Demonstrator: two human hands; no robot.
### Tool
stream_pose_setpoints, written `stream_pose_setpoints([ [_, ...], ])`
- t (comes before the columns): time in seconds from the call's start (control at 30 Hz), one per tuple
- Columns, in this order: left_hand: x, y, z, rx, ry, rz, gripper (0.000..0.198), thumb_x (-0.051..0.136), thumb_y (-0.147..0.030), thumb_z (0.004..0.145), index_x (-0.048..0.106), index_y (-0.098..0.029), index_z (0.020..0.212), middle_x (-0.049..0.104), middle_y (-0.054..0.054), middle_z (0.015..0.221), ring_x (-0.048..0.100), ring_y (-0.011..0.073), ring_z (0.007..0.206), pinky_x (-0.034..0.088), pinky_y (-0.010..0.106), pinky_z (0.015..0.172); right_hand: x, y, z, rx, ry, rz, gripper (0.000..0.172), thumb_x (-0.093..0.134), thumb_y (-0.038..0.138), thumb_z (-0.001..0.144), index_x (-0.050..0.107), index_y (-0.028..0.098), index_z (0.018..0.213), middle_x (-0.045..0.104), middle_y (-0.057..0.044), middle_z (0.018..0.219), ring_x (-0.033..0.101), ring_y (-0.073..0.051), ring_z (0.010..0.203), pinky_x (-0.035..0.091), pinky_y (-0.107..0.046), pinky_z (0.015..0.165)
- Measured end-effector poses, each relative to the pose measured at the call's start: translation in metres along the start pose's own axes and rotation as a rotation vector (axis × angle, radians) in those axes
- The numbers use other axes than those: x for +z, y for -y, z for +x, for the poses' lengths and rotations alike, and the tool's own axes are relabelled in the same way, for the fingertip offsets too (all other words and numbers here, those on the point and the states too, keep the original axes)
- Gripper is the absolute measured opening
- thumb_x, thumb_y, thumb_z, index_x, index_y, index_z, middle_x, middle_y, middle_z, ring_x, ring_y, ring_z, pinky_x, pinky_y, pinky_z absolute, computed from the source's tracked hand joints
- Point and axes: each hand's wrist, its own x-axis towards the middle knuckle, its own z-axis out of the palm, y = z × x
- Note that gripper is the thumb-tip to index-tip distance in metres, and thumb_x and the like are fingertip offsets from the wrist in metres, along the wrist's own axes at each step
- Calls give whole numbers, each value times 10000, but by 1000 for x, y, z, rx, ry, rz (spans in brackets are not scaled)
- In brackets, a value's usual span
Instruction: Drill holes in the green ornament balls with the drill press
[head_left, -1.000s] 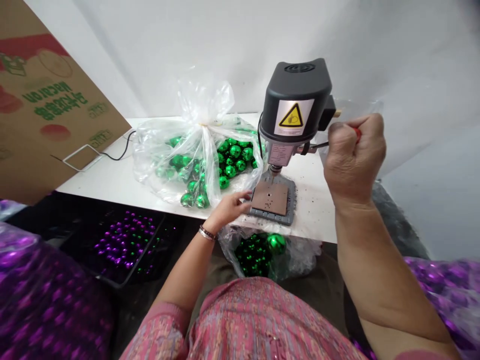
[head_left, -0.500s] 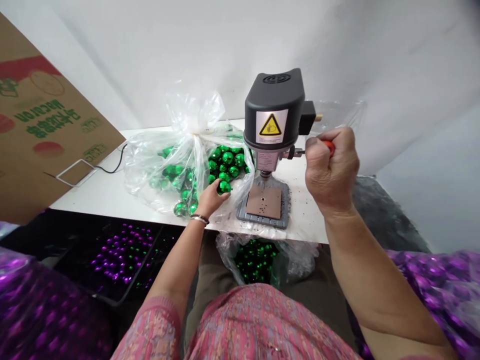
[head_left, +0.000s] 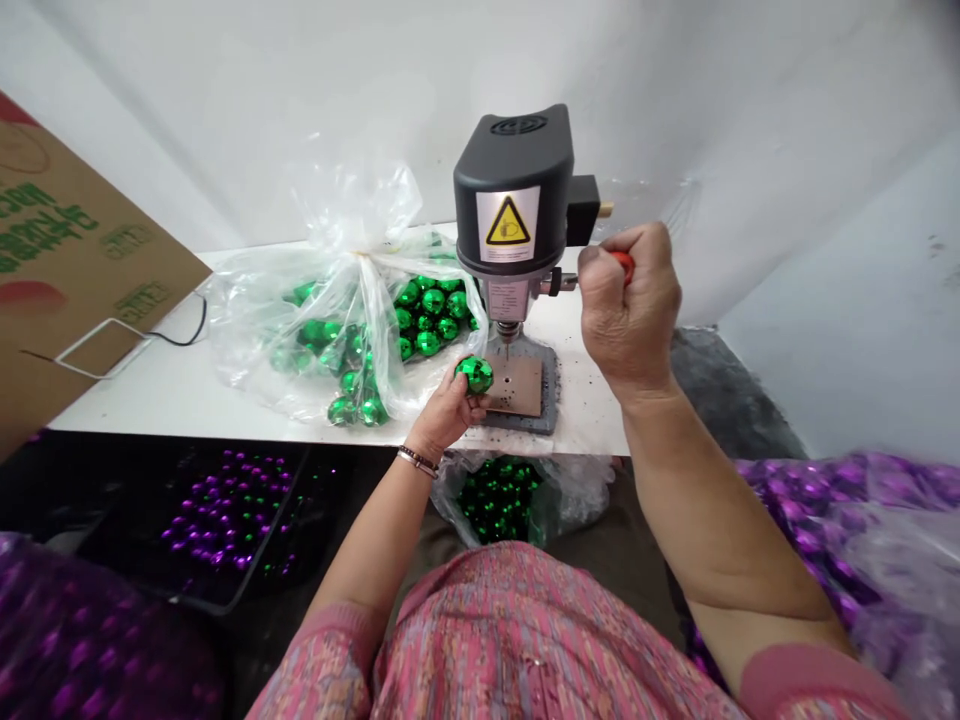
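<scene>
Fingertips of the left hand [head_left: 450,408] curl round a green ball [head_left: 475,374], holding it at the left edge of the brown base plate [head_left: 525,386], short of the bit. The ball is round, so it has no long axis, and which way its neck points cannot be told. The right hand [head_left: 626,310] is a closed fist on the red lever handle [head_left: 622,262], which runs sideways from the drill press [head_left: 514,195]. Half a second ago the left hand was at the clear bag [head_left: 337,320] of green balls; the right fist has kept its grip
</scene>
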Motion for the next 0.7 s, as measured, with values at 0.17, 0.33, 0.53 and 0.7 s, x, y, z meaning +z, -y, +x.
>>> stream_pose_setpoints([
  [0.17, 2, -3, 2, -21, -43, -3, 637, 674, -529, 830, 428, -316, 1378, 664, 39, 1032, 633, 128, 749, 434, 213, 574, 0, -1, 0, 14, 24, 8, 250, 455, 447, 945, 464, 226, 828, 505, 29, 716, 473, -83, 636, 472, -257, 656],
  [0.33, 6, -7, 14, -53, -137, 296, 631, 703, -371, 821, 460, -231, 1386, 656, 39, 985, 641, 107, 681, 434, 195, 537, 1, -1, -1, 25, 27, 5, 251, 439, 451, 951, 459, 230, 832, 490, 31, 712, 472, -84, 640, 471, -255, 662],
  [0.53, 18, -6, 30, -31, -152, 639, 536, 666, -287, 825, 531, -178, 1331, 628, 1, 852, 561, 68, 559, 429, 180, 501, -2, 3, -1, 10, 37, -15, 236, 453, 438, 945, 468, 228, 836, 498, 32, 724, 464, -77, 637, 473, -252, 676],
  [0.7, 22, -9, 34, 1, -157, 906, 486, 685, -304, 802, 615, -175, 1265, 664, 6, 829, 594, 112, 631, 488, 219, 590, -4, 3, -2, 9, 52, -18, 226, 459, 429, 948, 479, 226, 849, 503, 30, 737, 485, -73, 649, 476, -248, 688],
])
